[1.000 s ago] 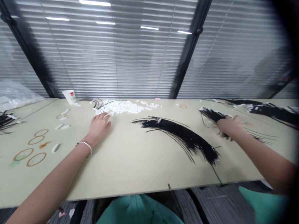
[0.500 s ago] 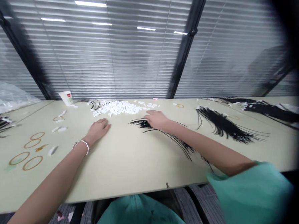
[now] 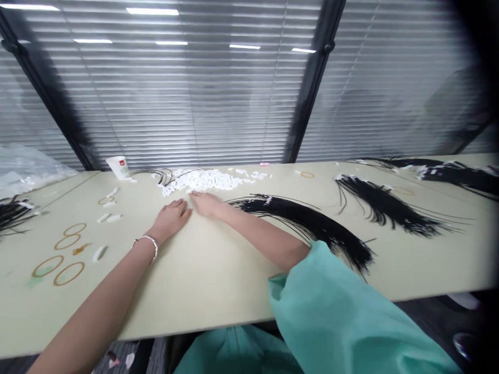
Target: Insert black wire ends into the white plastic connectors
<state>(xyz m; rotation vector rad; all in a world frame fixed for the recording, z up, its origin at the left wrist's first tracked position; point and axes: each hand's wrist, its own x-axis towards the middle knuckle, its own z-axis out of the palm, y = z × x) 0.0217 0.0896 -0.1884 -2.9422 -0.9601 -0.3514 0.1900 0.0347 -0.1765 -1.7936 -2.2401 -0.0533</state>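
A heap of small white pieces (image 3: pixel 209 179) lies near the back middle of the table. My left hand (image 3: pixel 172 218), with a silver bracelet at the wrist, rests on the tabletop just in front of the heap's left part; its fingers look bent together, and whether they hold anything is hidden. Close beside it on the right, my right hand (image 3: pixel 206 204) reaches to the heap's front edge, slightly blurred, its fingertips at the white pieces. A thick bundle of black strands (image 3: pixel 313 220) lies right of my right hand, partly behind my forearm.
More black bundles lie at the right (image 3: pixel 388 205) and far left (image 3: pixel 4 219). A white paper cup (image 3: pixel 118 167) stands at the back left, near a clear plastic bag (image 3: pixel 18 168). Tan rubber bands (image 3: pixel 69 273) and loose white pieces lie on the left.
My right hand has moved left from the middle black bundle to the white heap, uncovering more of the bundle. My left hand stays at nearly the same place on the table.
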